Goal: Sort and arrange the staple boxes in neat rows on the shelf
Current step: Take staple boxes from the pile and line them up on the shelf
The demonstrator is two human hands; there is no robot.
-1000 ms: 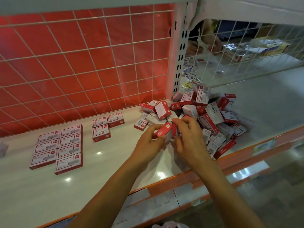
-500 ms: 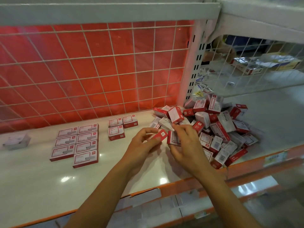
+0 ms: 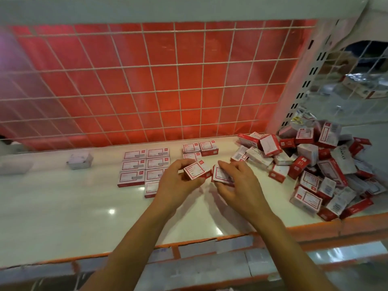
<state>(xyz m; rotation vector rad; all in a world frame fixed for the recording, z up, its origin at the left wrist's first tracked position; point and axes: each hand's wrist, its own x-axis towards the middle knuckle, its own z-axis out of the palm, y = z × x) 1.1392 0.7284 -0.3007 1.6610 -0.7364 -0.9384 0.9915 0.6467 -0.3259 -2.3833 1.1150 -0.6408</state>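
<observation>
Two small red-and-white cardboard staple boxes held over the glossy white shelf [image 3: 63, 206]
The left hand [image 3: 178, 182] grips one rectangular box [image 3: 197, 172] with curled fingers and thumb; the right hand [image 3: 239, 185] pinches the second box [image 3: 221, 175] just beside it. Behind the left hand the same flat boxes lie in neat rows [image 3: 144, 166], labels up. At the right a loose pile of boxes [image 3: 315, 164] lies tumbled. A white wire grid [image 3: 147, 80] with red sheet behind stands at the back

One box [image 3: 197, 172] in the left hand [image 3: 178, 181], a second box [image 3: 221, 175] in the right hand [image 3: 237, 181]. Left of the left hand, seven boxes [image 3: 144, 166] in columns of three and four; just beyond it, three more boxes [image 3: 200, 149]. Right of the right hand, an uncountable heap [image 3: 315, 164]. Far left, two pale boxes [image 3: 79, 161].
</observation>
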